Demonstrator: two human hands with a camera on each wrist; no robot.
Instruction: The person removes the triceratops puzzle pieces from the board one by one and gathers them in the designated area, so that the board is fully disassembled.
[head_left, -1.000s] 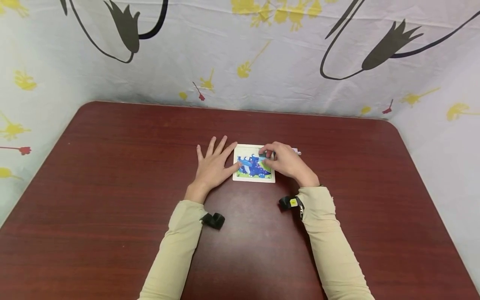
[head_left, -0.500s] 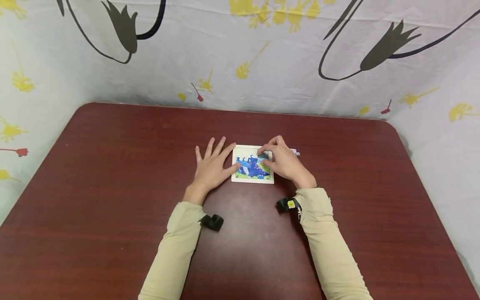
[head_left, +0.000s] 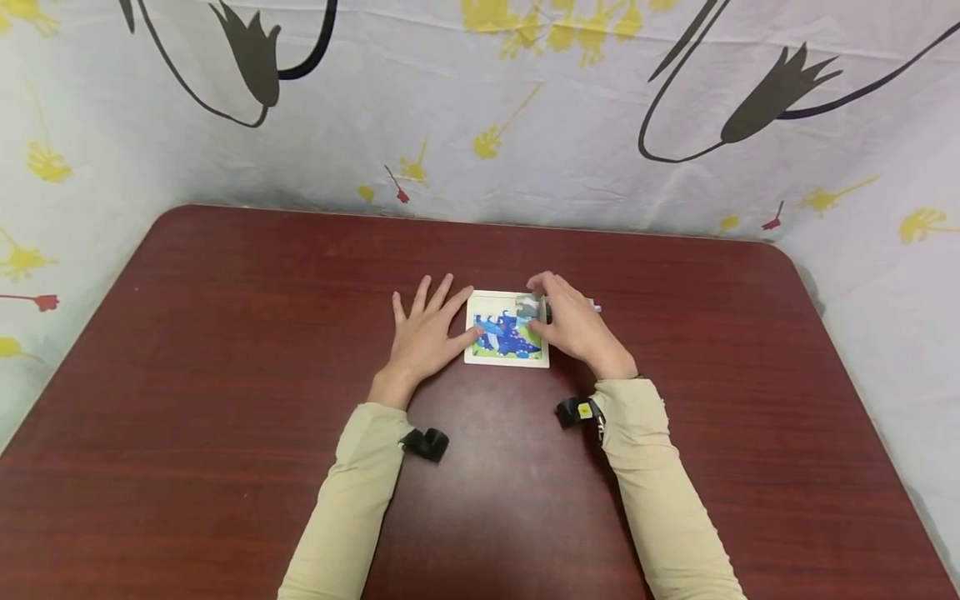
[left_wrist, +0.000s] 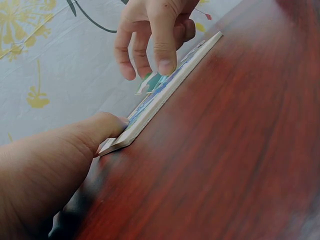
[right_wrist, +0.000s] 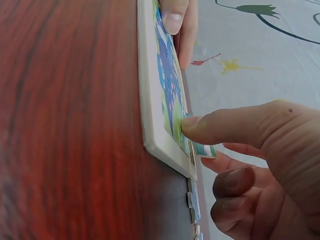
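A white-framed jigsaw puzzle (head_left: 506, 363) with a blue dinosaur picture lies flat on the table. My left hand (head_left: 426, 340) rests beside its left side with fingers spread, the thumb on the puzzle's left part. Over the upper right corner is my right hand (head_left: 573, 323), pinching a puzzle piece (head_left: 528, 307) between thumb and fingers. That teal and green piece (left_wrist: 152, 83) looks tilted above the frame in the left wrist view. In the right wrist view, the thumb (right_wrist: 200, 128) reaches down onto the picture and a fingertip meets the piece's far corner.
More loose puzzle pieces (head_left: 594, 305) lie just right of the frame, partly behind the right hand; their edges (right_wrist: 194, 207) show in the right wrist view. The dark red table (head_left: 225, 375) ends at a printed cloth (head_left: 450, 108) behind.
The right hand's fingers have spread and shifted up and right, uncovering the piece at the puzzle's upper right, which now looks lighter. The left hand stays in place.
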